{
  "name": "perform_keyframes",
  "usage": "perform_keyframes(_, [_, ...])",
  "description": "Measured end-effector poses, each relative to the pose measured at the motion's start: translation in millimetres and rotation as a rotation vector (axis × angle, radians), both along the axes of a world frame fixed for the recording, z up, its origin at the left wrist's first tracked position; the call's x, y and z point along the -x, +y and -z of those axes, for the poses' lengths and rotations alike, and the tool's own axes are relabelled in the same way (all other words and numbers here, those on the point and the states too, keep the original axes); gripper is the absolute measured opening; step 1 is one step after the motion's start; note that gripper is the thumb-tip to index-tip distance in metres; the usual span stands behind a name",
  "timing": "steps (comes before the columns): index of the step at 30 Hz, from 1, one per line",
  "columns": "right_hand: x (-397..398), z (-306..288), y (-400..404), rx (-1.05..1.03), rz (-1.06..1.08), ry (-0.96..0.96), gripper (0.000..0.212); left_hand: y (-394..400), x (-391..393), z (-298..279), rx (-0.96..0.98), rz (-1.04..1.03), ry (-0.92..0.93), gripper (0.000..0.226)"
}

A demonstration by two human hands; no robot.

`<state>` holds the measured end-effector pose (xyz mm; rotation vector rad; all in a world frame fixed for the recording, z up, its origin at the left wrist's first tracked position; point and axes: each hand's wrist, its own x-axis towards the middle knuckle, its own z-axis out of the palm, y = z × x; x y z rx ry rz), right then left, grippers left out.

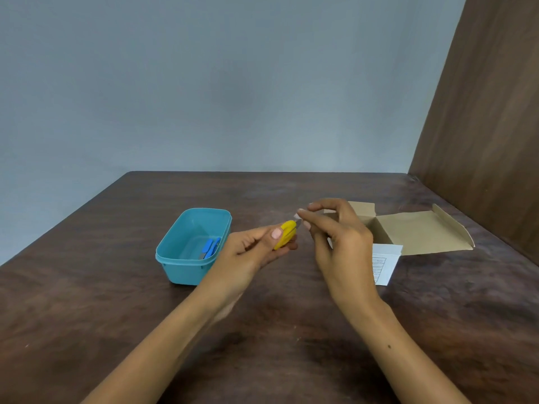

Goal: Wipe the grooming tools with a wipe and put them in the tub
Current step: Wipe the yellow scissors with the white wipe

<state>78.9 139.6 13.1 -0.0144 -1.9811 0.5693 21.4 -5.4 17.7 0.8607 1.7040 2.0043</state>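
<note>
Both forearms reach forward, converging. The left hand (256, 246) is curled in a grip, thumb on top; the right hand (335, 234) has fingers (303, 220) bent, tips pinched together.

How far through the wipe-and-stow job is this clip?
Done: a blue tool lies in the tub. In hand: the left hand grips a yellow tool, the right hand's fingertips at its metal tip; no wipe is clearly visible. Left: stowing the yellow one.
</note>
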Motion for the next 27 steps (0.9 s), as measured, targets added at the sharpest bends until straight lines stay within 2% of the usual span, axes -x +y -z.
perform_keyframes(4, [1,-2,0,0.041,0.017,0.091,0.022,0,0,-5,-0.169,0.08,-0.358,0.038])
perform_keyframes(8, [2,3,-6,0.03,-0.04,0.045,0.024,1,1,-6,-0.233,0.161,-0.486,0.037])
perform_keyframes(14, [-1,8,-18,-0.088,-0.09,-0.005,0.024,1,5,-5,-0.294,0.134,-0.559,0.033])
perform_keyframes(18, [1,1,-8,-0.034,0.012,0.023,0.023,1,1,-8,-0.262,0.18,-0.555,0.034])
perform_keyframes(27, [1,0,2,-0.023,0.078,0.027,0.022,1,-1,-7,-0.212,0.212,-0.56,0.036])
